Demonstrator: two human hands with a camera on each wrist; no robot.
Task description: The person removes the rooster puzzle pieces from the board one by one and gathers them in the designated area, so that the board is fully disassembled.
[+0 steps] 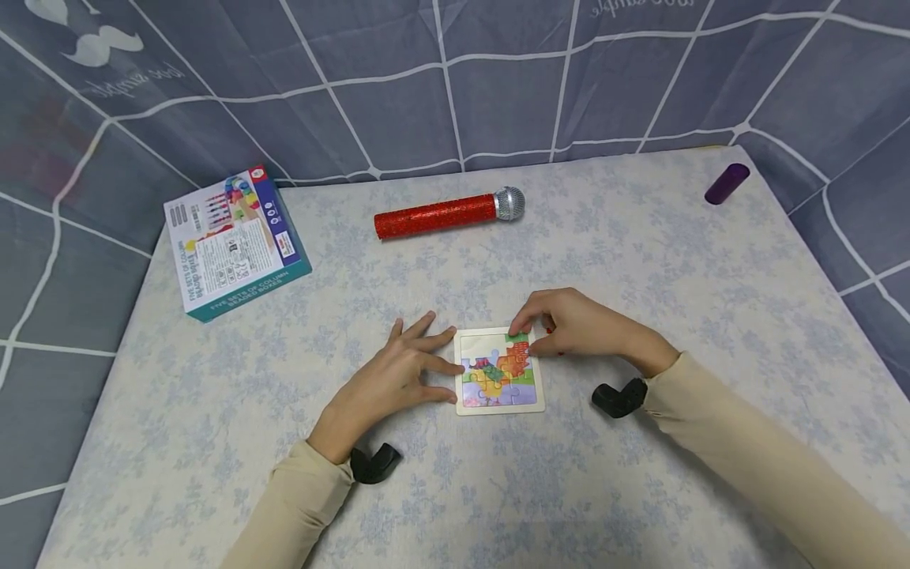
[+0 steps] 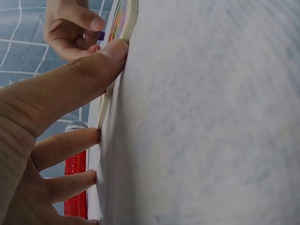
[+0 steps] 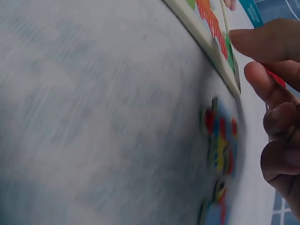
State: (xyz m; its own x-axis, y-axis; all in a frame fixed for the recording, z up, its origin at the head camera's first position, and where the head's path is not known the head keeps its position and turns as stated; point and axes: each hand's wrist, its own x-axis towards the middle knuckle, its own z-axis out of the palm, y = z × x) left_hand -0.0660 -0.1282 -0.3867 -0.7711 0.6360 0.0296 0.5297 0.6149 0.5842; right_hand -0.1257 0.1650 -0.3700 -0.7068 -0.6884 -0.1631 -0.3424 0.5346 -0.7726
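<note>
A small square jigsaw puzzle in a pale wooden frame lies on the table, its lower part filled with coloured pieces and its upper left bare. Along its left edge my left hand has its fingers spread, with thumb and fingertips touching the frame. My right hand is at the upper right corner, thumb and forefinger around a green puzzle piece; the other fingers curl under. Beside the frame, below that hand, loose puzzle pieces lie on the cloth, blurred in the right wrist view.
A red glittery microphone with a silver head lies behind the puzzle. At the back left sits a beaded toy box. A purple cylinder stands near the back right corner. A grey checked curtain borders the flowered tablecloth.
</note>
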